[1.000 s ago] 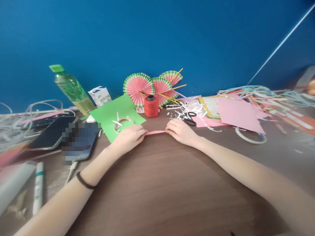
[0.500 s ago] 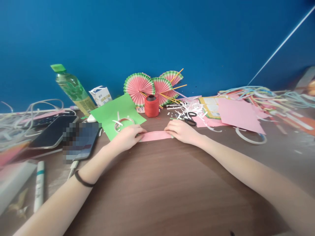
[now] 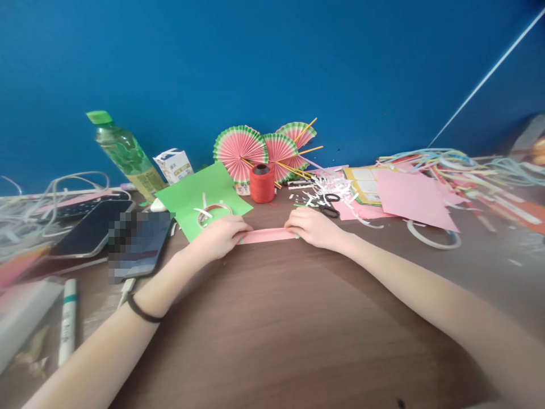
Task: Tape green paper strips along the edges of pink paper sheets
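A narrow strip of pink paper (image 3: 269, 234) lies across the brown table between my hands, with a bit of green showing at its ends. My left hand (image 3: 221, 233) grips the strip's left end, fingers closed on it. At the other end my right hand (image 3: 313, 226) pinches the paper in the same way. My fingers hide both tips of the strip, so its folds there cannot be made out. Just behind it stands a spool of red thread (image 3: 262, 186). Green paper (image 3: 191, 196) with a roll of tape (image 3: 206, 212) on it lies beside my left hand.
Pink-and-green pleated paper fans (image 3: 242, 149) lean on the blue wall. Scissors (image 3: 330, 208) lie among white paper scraps right of the spool. Pink sheets (image 3: 415, 196) are at right. A green-capped bottle (image 3: 123, 153), a phone (image 3: 147, 241) and a marker (image 3: 67, 324) are at left.
Both hands stay at the ends of the pink strip. The strip looks slightly straighter and flatter, with its green bits showing a little more; little else has moved.
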Available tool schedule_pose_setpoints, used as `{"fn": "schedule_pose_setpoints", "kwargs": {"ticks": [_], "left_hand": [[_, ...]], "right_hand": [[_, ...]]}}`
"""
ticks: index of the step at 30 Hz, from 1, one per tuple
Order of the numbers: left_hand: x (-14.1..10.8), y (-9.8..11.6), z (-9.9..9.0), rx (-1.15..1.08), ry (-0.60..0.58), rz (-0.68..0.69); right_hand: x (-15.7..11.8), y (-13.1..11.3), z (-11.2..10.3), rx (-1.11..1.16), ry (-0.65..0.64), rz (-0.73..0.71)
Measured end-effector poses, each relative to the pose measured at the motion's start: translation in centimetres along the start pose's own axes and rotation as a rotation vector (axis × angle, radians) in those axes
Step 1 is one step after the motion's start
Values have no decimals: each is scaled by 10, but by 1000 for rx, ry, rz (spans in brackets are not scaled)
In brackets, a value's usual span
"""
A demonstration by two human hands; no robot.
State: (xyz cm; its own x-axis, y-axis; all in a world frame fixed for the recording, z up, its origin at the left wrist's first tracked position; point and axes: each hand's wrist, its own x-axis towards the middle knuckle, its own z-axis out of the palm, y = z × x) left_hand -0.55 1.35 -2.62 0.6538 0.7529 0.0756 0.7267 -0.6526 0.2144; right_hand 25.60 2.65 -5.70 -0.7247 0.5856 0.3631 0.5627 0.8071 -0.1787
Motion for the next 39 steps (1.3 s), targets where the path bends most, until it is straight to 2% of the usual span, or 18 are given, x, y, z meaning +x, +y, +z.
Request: {"fn": "schedule_pose_setpoints", "kwargs": {"ticks": [10, 21, 27, 33, 39], "left_hand": [[-2, 6, -4, 108, -72, -33], [-3, 10, -2, 155, -32, -13], [-5, 12, -4, 270, -45, -18], [-4, 22, -6, 347, -35, -6], [-4, 33, 0, 486, 19, 63]], "right_hand": [[1, -3, -16, -95, -162, -8], [-1, -2, -18, -102, -204, 9], [0, -5, -18, -131, -202, 9], [1, -10, -16, -180, -214, 19], [0, -21, -17, -279, -245, 49]]}}
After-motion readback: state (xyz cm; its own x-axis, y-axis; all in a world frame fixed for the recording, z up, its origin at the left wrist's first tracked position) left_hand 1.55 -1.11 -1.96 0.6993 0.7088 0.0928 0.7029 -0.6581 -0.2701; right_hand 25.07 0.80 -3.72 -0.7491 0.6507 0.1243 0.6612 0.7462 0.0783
